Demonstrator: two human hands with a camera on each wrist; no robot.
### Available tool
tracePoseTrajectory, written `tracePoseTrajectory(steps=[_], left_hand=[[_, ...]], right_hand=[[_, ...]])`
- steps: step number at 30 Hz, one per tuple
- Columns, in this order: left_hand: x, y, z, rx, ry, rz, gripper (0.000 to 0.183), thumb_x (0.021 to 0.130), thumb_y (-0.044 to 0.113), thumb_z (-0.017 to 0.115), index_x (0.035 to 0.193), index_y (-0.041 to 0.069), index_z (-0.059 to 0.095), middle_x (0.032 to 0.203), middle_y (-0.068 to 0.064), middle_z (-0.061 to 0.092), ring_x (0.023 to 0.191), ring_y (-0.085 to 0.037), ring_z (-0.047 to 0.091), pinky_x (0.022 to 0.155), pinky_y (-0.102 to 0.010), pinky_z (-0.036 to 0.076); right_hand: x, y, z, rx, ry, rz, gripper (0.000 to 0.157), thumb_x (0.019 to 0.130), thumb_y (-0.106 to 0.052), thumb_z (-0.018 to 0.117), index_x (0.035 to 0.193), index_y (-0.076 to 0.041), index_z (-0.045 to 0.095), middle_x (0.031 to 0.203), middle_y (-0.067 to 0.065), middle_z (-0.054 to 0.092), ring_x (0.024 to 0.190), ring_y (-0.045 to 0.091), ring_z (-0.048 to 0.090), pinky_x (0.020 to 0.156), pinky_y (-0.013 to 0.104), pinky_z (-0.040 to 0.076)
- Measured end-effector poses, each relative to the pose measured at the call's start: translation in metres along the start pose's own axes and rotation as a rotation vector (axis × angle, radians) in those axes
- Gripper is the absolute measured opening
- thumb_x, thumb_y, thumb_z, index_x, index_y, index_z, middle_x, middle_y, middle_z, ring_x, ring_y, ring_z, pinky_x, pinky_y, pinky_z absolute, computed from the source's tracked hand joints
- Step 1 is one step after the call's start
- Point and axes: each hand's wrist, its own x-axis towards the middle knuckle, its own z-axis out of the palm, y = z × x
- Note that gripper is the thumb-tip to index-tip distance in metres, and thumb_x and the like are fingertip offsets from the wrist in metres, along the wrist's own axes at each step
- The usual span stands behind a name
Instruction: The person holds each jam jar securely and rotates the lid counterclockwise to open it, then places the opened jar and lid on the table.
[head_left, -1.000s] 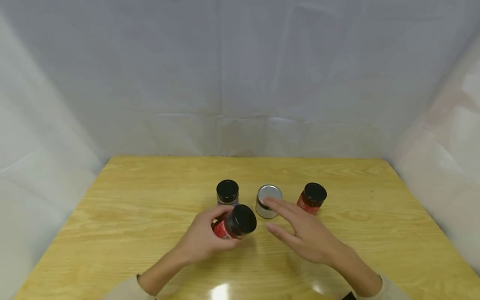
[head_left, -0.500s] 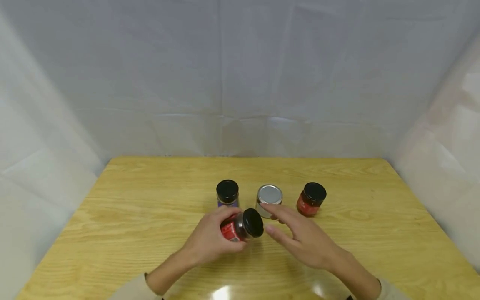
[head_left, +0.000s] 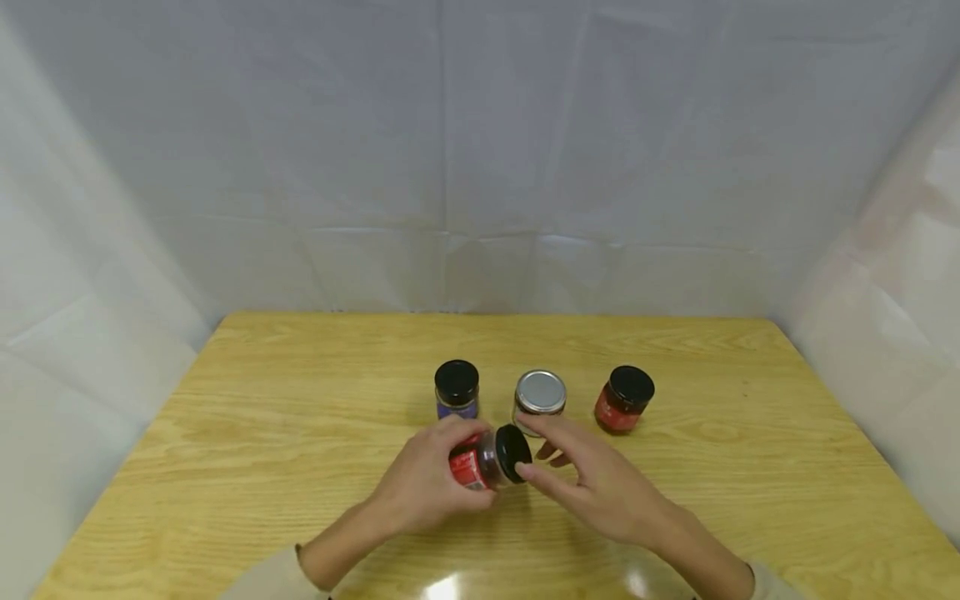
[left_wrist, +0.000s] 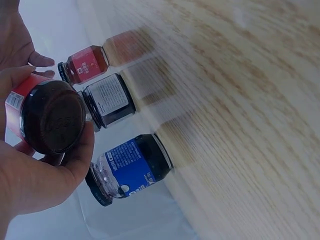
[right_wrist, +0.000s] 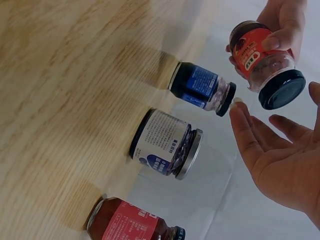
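My left hand [head_left: 427, 483] grips a glass jar [head_left: 468, 469] with a red label and a black lid [head_left: 513, 454]. The jar is held above the table, tipped so its lid points right toward my other hand; its dark base [left_wrist: 55, 117] faces the left wrist camera. Beside the lid is my right hand [head_left: 611, 487], fingers spread and loosely bent, holding nothing. Its thumb tip overlaps the lid's edge in the head view, while in the right wrist view the fingers [right_wrist: 250, 137] stand apart from the lid.
Behind the hands, three more jars stand upright on the wooden table [head_left: 300, 392]: a blue-labelled one with a black lid [head_left: 457, 390], a white-labelled one with a silver lid [head_left: 541, 392], and a red-labelled one with a black lid [head_left: 624, 400]. White sheeting [head_left: 480, 167] encloses the table.
The held jar has moved slightly right and tipped further onto its side, its lid swinging toward the right hand. The right hand has drawn slightly down, its thumb now at the lid.
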Motion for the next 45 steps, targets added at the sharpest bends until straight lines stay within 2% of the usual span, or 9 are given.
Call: tracePoseTrajectory(steps=[5, 13, 22, 29, 35, 40, 43, 45], left_hand=[[-0.001, 0.000, 0.002, 0.017, -0.008, 0.002, 0.055, 0.064, 0.031, 0.083, 0.115, 0.020, 0.063, 0.096, 0.010, 0.056, 0.082, -0.010, 0.054, 0.069, -0.025, 0.048], [-0.001, 0.001, 0.005, 0.050, -0.029, 0.032, 0.056, 0.064, 0.030, 0.081, 0.116, 0.021, 0.063, 0.094, 0.010, 0.056, 0.080, -0.009, 0.053, 0.067, -0.024, 0.047], [-0.001, 0.002, 0.004, 0.033, -0.044, 0.084, 0.051, 0.063, 0.025, 0.079, 0.111, 0.022, 0.065, 0.093, 0.013, 0.060, 0.079, -0.005, 0.056, 0.068, -0.023, 0.048], [0.001, 0.002, 0.003, 0.004, -0.076, 0.100, 0.047, 0.063, 0.024, 0.079, 0.108, 0.024, 0.065, 0.087, 0.015, 0.061, 0.072, -0.004, 0.056, 0.061, -0.022, 0.049], [0.003, 0.002, 0.003, 0.019, -0.088, 0.109, 0.043, 0.063, 0.026, 0.079, 0.104, 0.027, 0.065, 0.083, 0.017, 0.060, 0.070, -0.003, 0.056, 0.059, -0.021, 0.048], [0.004, 0.000, 0.002, -0.006, -0.117, 0.123, 0.042, 0.064, 0.025, 0.080, 0.104, 0.027, 0.065, 0.083, 0.016, 0.060, 0.070, -0.003, 0.057, 0.060, -0.022, 0.049], [0.004, -0.001, 0.002, -0.011, -0.120, 0.124, 0.044, 0.064, 0.025, 0.080, 0.106, 0.025, 0.065, 0.085, 0.015, 0.060, 0.071, -0.003, 0.057, 0.061, -0.022, 0.049], [0.004, -0.001, 0.002, -0.001, -0.113, 0.110, 0.047, 0.064, 0.025, 0.080, 0.109, 0.022, 0.065, 0.086, 0.013, 0.061, 0.071, -0.003, 0.057, 0.061, -0.022, 0.049]], right_hand=[[-0.001, -0.001, 0.003, 0.028, -0.003, 0.027, 0.054, 0.092, -0.045, 0.059, 0.142, -0.031, 0.042, 0.123, -0.015, 0.051, 0.089, 0.006, 0.057, 0.080, 0.029, 0.051], [-0.001, -0.003, 0.008, 0.062, 0.020, 0.057, 0.061, 0.084, -0.049, 0.067, 0.138, -0.026, 0.050, 0.116, -0.011, 0.053, 0.083, 0.008, 0.057, 0.076, 0.025, 0.052], [-0.001, -0.004, 0.008, 0.123, -0.003, 0.023, 0.056, 0.083, -0.041, 0.072, 0.131, -0.017, 0.056, 0.114, -0.007, 0.055, 0.081, 0.010, 0.058, 0.071, 0.025, 0.053], [-0.002, -0.001, 0.006, 0.139, -0.003, -0.027, 0.056, 0.083, -0.036, 0.074, 0.130, -0.012, 0.056, 0.114, -0.004, 0.055, 0.082, 0.011, 0.059, 0.070, 0.025, 0.053], [0.001, 0.004, 0.004, 0.147, -0.027, -0.084, 0.053, 0.083, -0.031, 0.074, 0.130, -0.011, 0.056, 0.112, -0.003, 0.056, 0.081, 0.011, 0.059, 0.069, 0.025, 0.054], [0.002, 0.006, 0.003, 0.161, -0.043, -0.119, 0.052, 0.084, -0.031, 0.074, 0.130, -0.014, 0.056, 0.115, -0.001, 0.055, 0.082, 0.012, 0.059, 0.068, 0.025, 0.054], [0.002, 0.007, 0.004, 0.151, -0.037, -0.109, 0.053, 0.084, -0.033, 0.074, 0.130, -0.017, 0.055, 0.115, -0.002, 0.055, 0.083, 0.012, 0.059, 0.070, 0.026, 0.054], [0.001, 0.007, 0.006, 0.128, -0.028, -0.064, 0.055, 0.085, -0.036, 0.072, 0.133, -0.018, 0.053, 0.115, -0.004, 0.055, 0.084, 0.011, 0.058, 0.072, 0.026, 0.053]])
